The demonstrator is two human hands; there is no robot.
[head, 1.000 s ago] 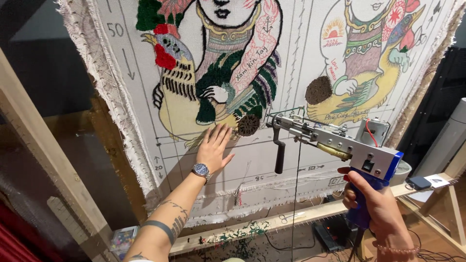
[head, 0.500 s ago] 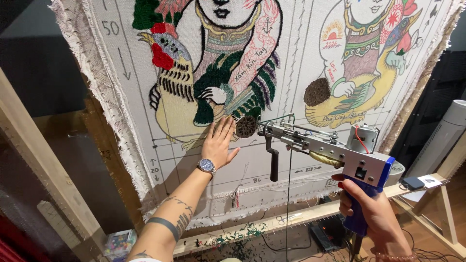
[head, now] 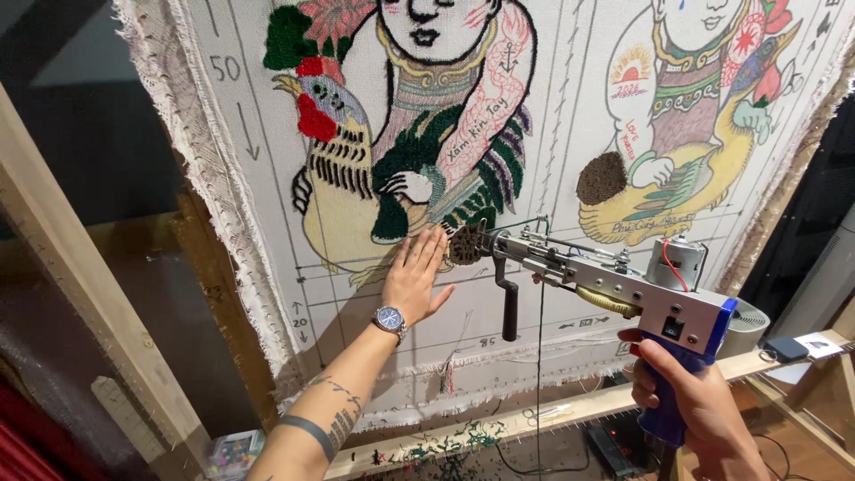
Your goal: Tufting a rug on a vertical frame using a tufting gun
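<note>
A pale tufting cloth (head: 267, 160) stretched on a wooden frame (head: 80, 303) fills the upper frame, stitched with colourful figures and a rooster. At centre, the left hand (head: 417, 278) lies flat on the cloth with fingers spread, a wristwatch (head: 390, 319) below it. At lower right, the right hand (head: 695, 405) is clamped around the blue grip of a tufting gun (head: 606, 285), whose tip meets the cloth just beside the left fingertips.

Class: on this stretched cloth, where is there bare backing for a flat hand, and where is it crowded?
Bare: the gridded strip below the rooster, where the left hand lies, and the band between both figures. Crowded: around the tufting gun tip, held by the right hand.
</note>
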